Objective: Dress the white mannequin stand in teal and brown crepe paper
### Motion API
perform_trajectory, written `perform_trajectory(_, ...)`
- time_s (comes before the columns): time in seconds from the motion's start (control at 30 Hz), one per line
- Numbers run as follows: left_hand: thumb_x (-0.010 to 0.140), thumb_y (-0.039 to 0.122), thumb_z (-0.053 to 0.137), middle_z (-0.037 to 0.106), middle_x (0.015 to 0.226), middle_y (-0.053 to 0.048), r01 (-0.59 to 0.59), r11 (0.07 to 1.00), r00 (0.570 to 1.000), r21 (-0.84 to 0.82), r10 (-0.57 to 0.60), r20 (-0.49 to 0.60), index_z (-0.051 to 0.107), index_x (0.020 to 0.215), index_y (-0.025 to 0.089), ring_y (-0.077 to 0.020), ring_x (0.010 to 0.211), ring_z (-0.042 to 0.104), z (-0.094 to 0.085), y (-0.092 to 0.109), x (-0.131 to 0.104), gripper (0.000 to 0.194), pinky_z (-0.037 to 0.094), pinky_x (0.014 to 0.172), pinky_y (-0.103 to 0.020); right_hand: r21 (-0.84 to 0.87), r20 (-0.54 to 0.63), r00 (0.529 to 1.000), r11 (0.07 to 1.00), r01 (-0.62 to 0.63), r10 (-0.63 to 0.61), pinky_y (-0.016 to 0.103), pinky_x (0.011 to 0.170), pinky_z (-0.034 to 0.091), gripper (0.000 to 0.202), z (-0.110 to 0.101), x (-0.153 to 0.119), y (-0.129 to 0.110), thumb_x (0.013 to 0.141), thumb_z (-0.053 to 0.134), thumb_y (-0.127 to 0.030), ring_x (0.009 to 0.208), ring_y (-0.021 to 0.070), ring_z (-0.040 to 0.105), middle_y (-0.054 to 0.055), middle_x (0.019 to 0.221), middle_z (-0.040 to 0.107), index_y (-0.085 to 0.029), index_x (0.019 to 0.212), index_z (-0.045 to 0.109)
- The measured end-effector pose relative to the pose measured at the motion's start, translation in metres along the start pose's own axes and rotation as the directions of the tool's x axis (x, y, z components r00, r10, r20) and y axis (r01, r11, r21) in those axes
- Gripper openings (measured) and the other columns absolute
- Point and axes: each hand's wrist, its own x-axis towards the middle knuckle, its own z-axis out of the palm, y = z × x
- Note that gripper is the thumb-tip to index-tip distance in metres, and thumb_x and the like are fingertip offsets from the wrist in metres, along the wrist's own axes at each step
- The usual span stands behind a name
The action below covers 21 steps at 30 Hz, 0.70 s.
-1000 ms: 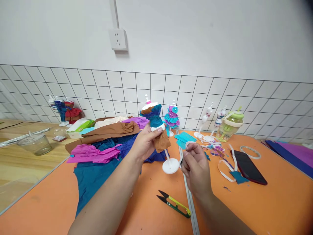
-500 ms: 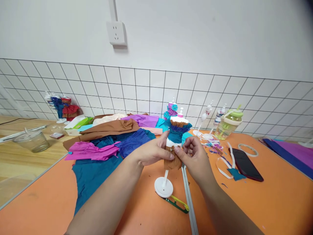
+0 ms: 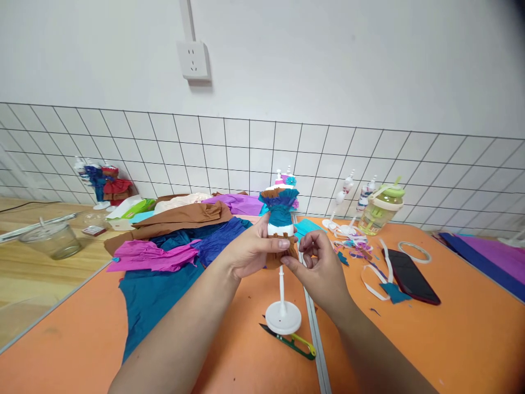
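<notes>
A small white dress-form stand (image 3: 283,317) is held up in front of me, with a ruffled teal, blue and brown crepe paper top (image 3: 280,210) around its bust. Brown crepe paper (image 3: 274,261) wraps its lower body below a white band. My left hand (image 3: 256,249) grips the form from the left, thumb pressed across the brown paper. With thumb and curled fingers, my right hand (image 3: 320,268) touches the brown paper's right edge; part of that edge is hidden. Under the round base lie green and yellow thread snips (image 3: 293,343).
Crumpled crepe paper sheets (image 3: 159,295) in teal, pink, brown and purple cover the left. On the right are a phone (image 3: 411,276), a tape roll (image 3: 414,252), paper scraps and a green-lidded bottle (image 3: 382,210). Other decorated forms (image 3: 109,183) stand at the back left. A glass cup (image 3: 55,239) sits nearby.
The dress form has shifted left and tilted, its top moving left and its base slightly right. Both hands moved with it, still at the brown paper. The snips show more fully.
</notes>
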Motion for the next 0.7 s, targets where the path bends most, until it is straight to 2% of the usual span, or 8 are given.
perform_trajectory(0.1,0.064,0.012,0.081,0.067,0.086,-0.003,-0.029,0.999,0.995,-0.018,0.028,-0.094,0.059,0.095,0.017,-0.0162,0.081,0.065,-0.003,0.001,0.002,0.038,0.049,0.072,-0.027,-0.083,0.049,0.999,0.996,0.018,-0.014,0.024,0.05,0.031,0.038,0.001,-0.002,0.004,0.068,0.076,-0.028,0.053,0.0072,0.03,-0.006,0.085,0.047,-0.024,0.084,0.042)
perform_trajectory(0.2,0.066,0.014,0.079,0.068,0.092,-0.005,-0.072,0.997,0.983,-0.042,0.063,-0.172,0.062,0.093,0.015,-0.0162,0.086,0.065,-0.007,0.005,0.002,0.032,0.05,0.075,-0.027,-0.05,0.087,0.996,0.998,0.037,-0.033,0.024,0.05,0.03,0.035,0.0,-0.003,0.007,0.072,0.072,-0.029,0.052,0.0069,0.029,-0.005,0.088,0.049,-0.025,0.087,0.041)
perform_trajectory(0.3,0.066,0.02,0.081,0.07,0.096,-0.008,-0.095,0.994,0.98,-0.045,0.086,-0.181,0.066,0.092,0.013,-0.0171,0.087,0.065,-0.011,0.01,0.0,0.031,0.051,0.076,-0.027,0.008,0.063,0.997,0.999,0.05,-0.05,0.024,0.05,0.032,0.024,-0.004,-0.002,0.008,0.082,0.063,-0.034,0.052,0.0081,0.034,-0.005,0.082,0.049,-0.025,0.089,0.041)
perform_trajectory(0.4,0.064,0.028,0.084,0.071,0.091,-0.008,-0.094,0.995,0.981,-0.042,0.085,-0.176,0.068,0.092,0.012,-0.0177,0.084,0.066,-0.015,0.013,-0.002,0.036,0.051,0.076,-0.028,-0.071,0.097,0.995,0.997,0.01,-0.003,0.025,0.053,0.035,0.018,-0.007,0.001,0.007,0.088,0.055,-0.041,0.056,0.011,0.044,-0.004,0.075,0.051,-0.024,0.089,0.048)
perform_trajectory(0.47,0.062,0.034,0.085,0.072,0.088,-0.008,-0.103,0.994,0.98,-0.028,0.096,-0.175,0.069,0.092,0.011,-0.0187,0.084,0.066,-0.016,0.013,-0.003,0.041,0.05,0.075,-0.028,-0.152,0.246,0.969,0.988,0.017,0.021,0.027,0.059,0.038,0.022,-0.006,0.003,0.006,0.09,0.052,-0.044,0.064,0.0142,0.052,-0.001,0.076,0.058,-0.023,0.087,0.058)
perform_trajectory(0.57,0.061,0.039,0.085,0.071,0.091,-0.009,-0.126,0.992,0.98,-0.002,0.124,-0.154,0.069,0.091,0.012,-0.0208,0.087,0.064,-0.015,0.011,-0.002,0.044,0.048,0.072,-0.027,-0.171,0.474,0.878,0.985,0.027,0.058,0.029,0.066,0.042,0.026,0.0,0.001,0.005,0.09,0.051,-0.042,0.077,0.0191,0.061,0.001,0.082,0.068,-0.023,0.088,0.068)
perform_trajectory(0.63,0.06,0.042,0.085,0.07,0.093,-0.009,-0.134,0.991,0.982,0.01,0.134,-0.13,0.069,0.089,0.013,-0.0208,0.087,0.063,-0.013,0.01,-0.002,0.044,0.047,0.072,-0.028,-0.149,0.518,0.848,0.988,-0.04,0.112,0.03,0.069,0.044,0.025,0.005,-0.001,0.007,0.089,0.052,-0.039,0.08,0.0208,0.064,0.001,0.084,0.071,-0.023,0.091,0.071)
perform_trajectory(0.7,0.058,0.045,0.086,0.068,0.096,-0.009,-0.139,0.99,0.984,0.021,0.14,-0.112,0.068,0.092,0.015,-0.0213,0.089,0.061,-0.011,0.009,-0.002,0.049,0.047,0.074,-0.029,-0.118,0.518,0.84,0.986,-0.115,0.16,0.032,0.073,0.047,0.024,0.008,-0.002,0.011,0.088,0.052,-0.036,0.084,0.0223,0.067,0.001,0.087,0.074,-0.024,0.091,0.073)
